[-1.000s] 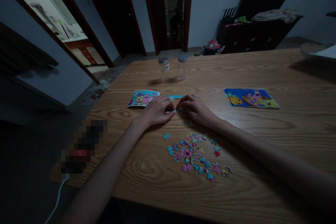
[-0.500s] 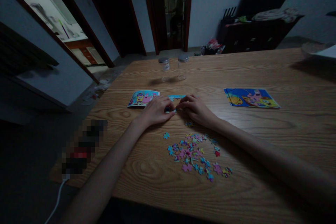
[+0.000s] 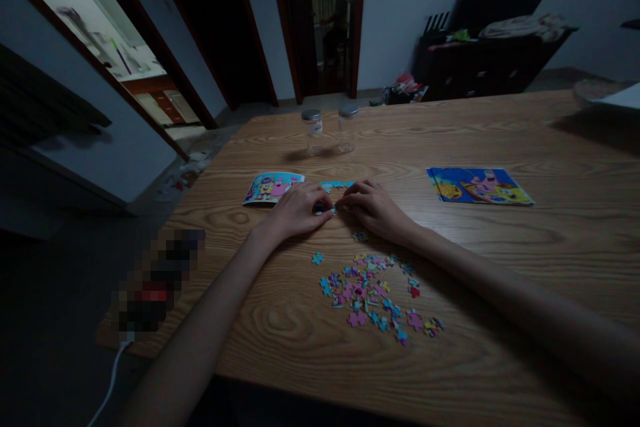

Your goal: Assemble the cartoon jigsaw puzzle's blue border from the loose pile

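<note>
Both hands meet over a partly joined jigsaw puzzle [image 3: 338, 185], whose blue top strip shows between them. My left hand [image 3: 303, 208] is closed, thumb and fingers pinched at a small puzzle piece by the puzzle's left part. Opposite it, my right hand [image 3: 373, 207] is closed too, its fingertips pressed together on a piece that they mostly hide. Just left of my left hand lies a curved picture card [image 3: 273, 187] with cartoon figures. Toward me spreads a loose pile of puzzle pieces [image 3: 360, 290], pink, blue and yellow. One blue piece [image 3: 317, 258] lies apart from it.
Two clear jars with grey lids, a left jar [image 3: 313, 130] and a right jar [image 3: 348, 128], stand beyond the puzzle. A blue cartoon picture sheet [image 3: 480, 185] lies at right. A blurred-out object [image 3: 160, 280] with a white cable sits at the left edge. A person [image 3: 337, 13] is in the far doorway.
Almost nothing differs. Both hands keep their pinched pose over the puzzle, and the loose pieces lie as before; the view has shifted very slightly.
</note>
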The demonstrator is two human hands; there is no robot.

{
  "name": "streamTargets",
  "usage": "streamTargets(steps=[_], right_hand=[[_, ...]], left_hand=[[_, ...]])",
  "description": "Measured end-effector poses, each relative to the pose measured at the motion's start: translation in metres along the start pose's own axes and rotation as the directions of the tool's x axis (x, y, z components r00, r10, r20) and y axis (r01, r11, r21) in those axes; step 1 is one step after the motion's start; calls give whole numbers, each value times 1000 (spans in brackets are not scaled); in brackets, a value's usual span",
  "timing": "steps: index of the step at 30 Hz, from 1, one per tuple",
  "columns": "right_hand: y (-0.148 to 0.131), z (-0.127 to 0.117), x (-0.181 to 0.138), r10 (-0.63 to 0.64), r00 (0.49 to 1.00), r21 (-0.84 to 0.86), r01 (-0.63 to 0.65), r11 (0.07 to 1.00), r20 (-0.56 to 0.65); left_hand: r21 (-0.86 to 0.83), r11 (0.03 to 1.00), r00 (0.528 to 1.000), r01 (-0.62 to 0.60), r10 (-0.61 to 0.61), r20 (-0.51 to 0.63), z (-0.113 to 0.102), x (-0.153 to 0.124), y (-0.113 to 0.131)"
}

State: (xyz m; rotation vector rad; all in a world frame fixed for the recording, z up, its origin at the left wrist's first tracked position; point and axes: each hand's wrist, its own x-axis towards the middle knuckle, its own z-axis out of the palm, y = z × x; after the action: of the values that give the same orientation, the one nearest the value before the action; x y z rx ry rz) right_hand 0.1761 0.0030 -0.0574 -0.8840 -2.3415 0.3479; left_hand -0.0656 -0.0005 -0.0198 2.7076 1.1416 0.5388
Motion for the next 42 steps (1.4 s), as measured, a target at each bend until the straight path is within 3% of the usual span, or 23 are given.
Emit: streamTargets(steps=[23,29,33,42], right_hand=[[-3,-7,-1,83,989,86,-73,994,-121],[-5,-20,-13,-4,998,-151,-6,989,-66],[-5,-17,-22,-5,999,-217,-2,976,-32],[0,-12,-19,14,1000,-69,-16,998,-26]], left_hand=[[63,998,1000,-20,20,-4,-2,-1,3],[73,997,999,-35,36,-12,4,1,-1],[90,995,999,-51,50,10,6,1,-2],[164,986,1000,-9,13,-19,0,2,1]])
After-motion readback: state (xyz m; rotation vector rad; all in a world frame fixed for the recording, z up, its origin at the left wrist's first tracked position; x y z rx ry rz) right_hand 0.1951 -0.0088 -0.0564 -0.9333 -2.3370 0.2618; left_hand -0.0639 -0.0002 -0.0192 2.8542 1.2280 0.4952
